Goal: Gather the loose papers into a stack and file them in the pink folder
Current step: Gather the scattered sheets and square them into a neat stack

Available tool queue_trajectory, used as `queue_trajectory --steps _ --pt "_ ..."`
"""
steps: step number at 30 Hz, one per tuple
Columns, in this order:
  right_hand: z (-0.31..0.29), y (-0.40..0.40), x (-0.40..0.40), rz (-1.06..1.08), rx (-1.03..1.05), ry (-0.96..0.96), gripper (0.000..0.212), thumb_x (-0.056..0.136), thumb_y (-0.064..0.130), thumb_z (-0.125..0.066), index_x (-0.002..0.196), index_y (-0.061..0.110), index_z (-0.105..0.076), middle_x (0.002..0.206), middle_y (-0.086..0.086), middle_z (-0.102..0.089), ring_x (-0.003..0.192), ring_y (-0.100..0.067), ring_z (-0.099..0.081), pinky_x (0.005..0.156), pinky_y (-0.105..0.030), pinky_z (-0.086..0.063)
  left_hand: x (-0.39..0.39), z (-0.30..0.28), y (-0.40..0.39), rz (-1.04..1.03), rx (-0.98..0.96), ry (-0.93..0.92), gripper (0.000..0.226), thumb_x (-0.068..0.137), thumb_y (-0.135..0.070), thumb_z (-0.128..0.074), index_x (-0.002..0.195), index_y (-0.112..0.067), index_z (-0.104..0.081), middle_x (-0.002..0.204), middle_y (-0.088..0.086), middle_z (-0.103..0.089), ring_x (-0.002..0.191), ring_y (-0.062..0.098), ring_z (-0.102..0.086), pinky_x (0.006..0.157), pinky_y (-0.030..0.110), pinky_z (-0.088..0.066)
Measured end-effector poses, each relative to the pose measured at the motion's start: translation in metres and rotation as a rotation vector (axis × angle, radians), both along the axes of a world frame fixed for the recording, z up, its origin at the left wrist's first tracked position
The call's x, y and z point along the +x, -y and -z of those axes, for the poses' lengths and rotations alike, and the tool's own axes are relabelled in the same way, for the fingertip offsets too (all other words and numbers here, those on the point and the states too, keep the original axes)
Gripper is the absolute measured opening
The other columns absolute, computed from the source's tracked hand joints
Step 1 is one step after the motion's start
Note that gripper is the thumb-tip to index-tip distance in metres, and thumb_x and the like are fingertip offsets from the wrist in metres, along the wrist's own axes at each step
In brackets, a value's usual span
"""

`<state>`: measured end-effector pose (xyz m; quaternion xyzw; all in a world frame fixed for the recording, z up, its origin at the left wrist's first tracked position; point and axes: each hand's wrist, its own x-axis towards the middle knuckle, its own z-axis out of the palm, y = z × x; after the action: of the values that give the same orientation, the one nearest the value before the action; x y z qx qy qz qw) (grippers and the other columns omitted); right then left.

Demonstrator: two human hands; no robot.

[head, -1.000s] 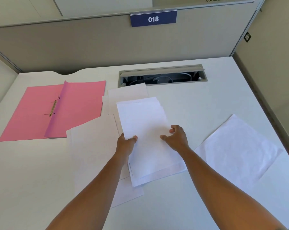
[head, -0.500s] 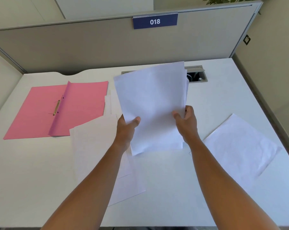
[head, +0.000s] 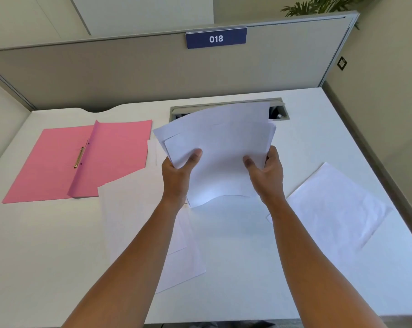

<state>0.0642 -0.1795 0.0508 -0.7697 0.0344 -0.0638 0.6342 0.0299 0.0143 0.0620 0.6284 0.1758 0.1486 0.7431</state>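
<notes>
1. Above the middle of the white desk [head: 235,268], both hands hold a sheaf of papers [head: 221,147] clear of the surface. The left hand [head: 177,176] pinches its lower-left edge, thumb on the near face and fingers hidden behind. The right hand [head: 267,172] grips the lower-right edge the same way, thumb on the near face, fingers curled behind.

2. The sheaf is not squared: its sheets fan apart at the top-left corner and the right edge, and the bottom edge bows upward between the hands. Since the grip sits only at the lower edges, I judge that an inner sheet could slide out if either pinch slackens.

3. Squeezing harder to stop that could crease the bowed sheets.

4. The gathering looks only partly done. The left-hand loose sheets [head: 138,221] lie flat under the left forearm, and the right-hand loose sheet [head: 337,209] lies just beyond the right forearm. Adding them would likely mean freeing 1 hand, leaving the fanned sheaf on a single pinch, which is when it could spill.

5. The pink folder [head: 58,162] lies open at the far left of the desk with its brass fastener [head: 79,156] near the spine. A corner of the left-hand loose sheets overlaps its near-right part, so dragging those sheets could shift the folder.

6. Whether the papers are punched for the fastener cannot be told, so filing could stall there.
</notes>
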Motion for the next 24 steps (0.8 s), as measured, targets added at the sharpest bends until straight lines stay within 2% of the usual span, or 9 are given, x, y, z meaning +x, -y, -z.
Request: queue_trajectory --steps 3,5,8,10,12,14,16,19,24 --pt "-0.006 0.001 -0.004 -0.004 0.07 0.007 0.025 0.075 0.028 -0.072 0.087 0.034 -0.051 0.083 0.018 -0.065 0.076 0.005 -0.062 0.058 -0.007 -0.046 0.0 -0.013 0.002 -0.081 0.024 0.098 0.022 0.085 -0.039 -0.074 0.104 -0.028 -0.075 0.104 -0.015 -0.075 0.101 0.003 -0.069 0.083 0.015 -0.052" --pt "-0.01 0.002 -0.006 -0.009 0.107 0.017 0.029 0.072 0.032 -0.075 0.09 0.035 -0.053 0.085 0.023 -0.066 0.078 0.004 -0.064 0.059 -0.008 -0.046 0.002 -0.023 0.002 -0.128 0.036 0.15 0.031 0.086 -0.049 -0.066 0.102 -0.023 -0.07 0.096 -0.015 -0.068 0.097 0.005 -0.063 0.09 0.026 -0.051" --pt "-0.016 0.004 -0.007 -0.014 0.132 0.034 0.031 0.07 0.036 -0.077 0.092 0.038 -0.056 0.09 0.023 -0.066 0.081 0.003 -0.064 0.06 -0.008 -0.048 0.006 -0.038 0.004 -0.169 0.028 0.217 0.042 0.091 -0.053 -0.058 0.105 -0.015 -0.065 0.104 0.011 -0.065 0.109 0.026 -0.06 0.11 0.05 -0.041" --pt "-0.018 0.004 -0.007 -0.015 0.144 0.035 0.032 0.069 0.039 -0.078 0.094 0.04 -0.058 0.092 0.02 -0.068 0.082 0.003 -0.065 0.061 -0.009 -0.048 0.011 -0.047 0.006 -0.218 0.042 0.232 0.055 0.092 -0.051 -0.059 0.107 0.002 -0.06 0.117 0.016 -0.064 0.117 0.031 -0.058 0.111 0.046 -0.041" --pt "-0.02 0.004 -0.008 -0.021 0.148 0.031 0.033 0.069 0.041 -0.079 0.095 0.045 -0.06 0.095 0.02 -0.069 0.085 0.002 -0.065 0.062 -0.01 -0.05 0.016 -0.055 0.007 -0.251 0.061 0.218 0.039 0.091 -0.046 -0.064 0.091 -0.007 -0.064 0.105 -0.002 -0.072 0.096 0.009 -0.066 0.094 0.021 -0.051" --pt "-0.021 0.004 -0.01 -0.036 0.149 0.03 0.033 0.069 0.041 -0.08 0.093 0.052 -0.06 0.095 0.021 -0.069 0.085 0.002 -0.065 0.062 -0.01 -0.05 0.022 -0.06 0.006 -0.261 0.067 0.166 0.019 0.09 -0.039 -0.068 0.086 -0.02 -0.067 0.09 -0.016 -0.074 0.086 -0.008 -0.062 0.082 0.01 -0.046" --pt "-0.022 0.004 -0.012 -0.044 0.151 0.017 0.033 0.068 0.042 -0.081 0.091 0.054 -0.061 0.094 0.023 -0.069 0.084 0.003 -0.065 0.062 -0.01 -0.05 0.024 -0.061 0.005 -0.254 0.076 0.13 0.006 0.09 -0.025 -0.068 0.084 -0.024 -0.066 0.081 -0.018 -0.068 0.082 -0.007 -0.061 0.08 0.012 -0.044" --pt "-0.022 0.005 -0.014 -0.054 0.155 -0.016 0.031 0.067 0.046 -0.081 0.089 0.056 -0.062 0.09 0.025 -0.069 0.081 0.004 -0.066 0.059 -0.009 -0.05 0.022 -0.059 0.006 -0.226 0.087 0.124 0.014 0.087 -0.011 -0.065 0.083 -0.025 -0.063 0.079 -0.016 -0.061 0.077 -0.001 -0.056 0.077 0.017 -0.042" --pt "-0.018 0.01 -0.015 -0.079 0.133 -0.086 0.028 0.064 0.047 -0.082 0.086 0.045 -0.065 0.087 0.024 -0.07 0.078 0.004 -0.066 0.057 -0.009 -0.05 0.017 -0.057 0.009 -0.199 0.07 0.142 0.006 0.086 -0.025 -0.066 0.088 -0.028 -0.061 0.087 -0.011 -0.057 0.088 0.009 -0.052 0.085 0.023 -0.039"
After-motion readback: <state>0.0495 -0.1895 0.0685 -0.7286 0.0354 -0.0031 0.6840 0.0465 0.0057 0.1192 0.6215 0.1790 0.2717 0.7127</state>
